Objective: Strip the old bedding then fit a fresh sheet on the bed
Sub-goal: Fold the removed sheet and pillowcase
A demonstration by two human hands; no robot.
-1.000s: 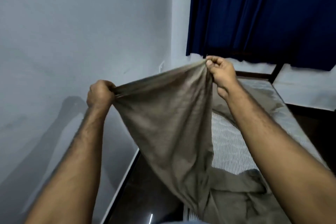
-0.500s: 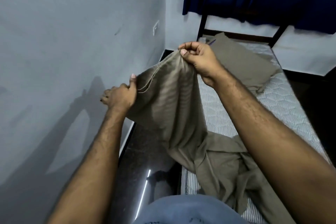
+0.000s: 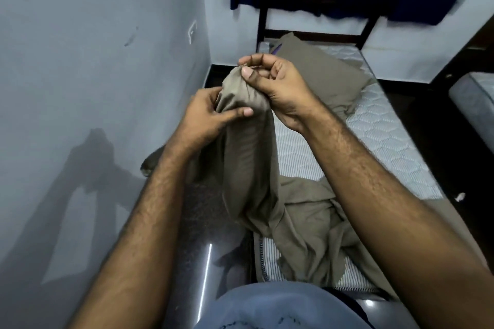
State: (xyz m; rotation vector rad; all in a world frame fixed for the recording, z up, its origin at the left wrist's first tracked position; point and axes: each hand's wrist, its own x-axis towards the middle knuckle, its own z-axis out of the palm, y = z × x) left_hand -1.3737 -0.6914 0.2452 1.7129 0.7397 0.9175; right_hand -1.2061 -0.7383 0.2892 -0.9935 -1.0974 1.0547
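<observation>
Both my hands bunched on the sheet (image 3: 248, 157) above the mattress (image 3: 385, 125) — right hand (image 3: 270, 85) pinching its gathered top edge, left hand (image 3: 211, 112) gripping just below. Risk: tail trails across the bed — likely snags or drags onto floor

No words, numbers, brands or signs can be read here. The only trace of print is a row of faint dark marks on the blue-grey shirt (image 3: 278, 310) at six o'clock, along the bottom edge, too blurred and cut off to make out as letters.
</observation>
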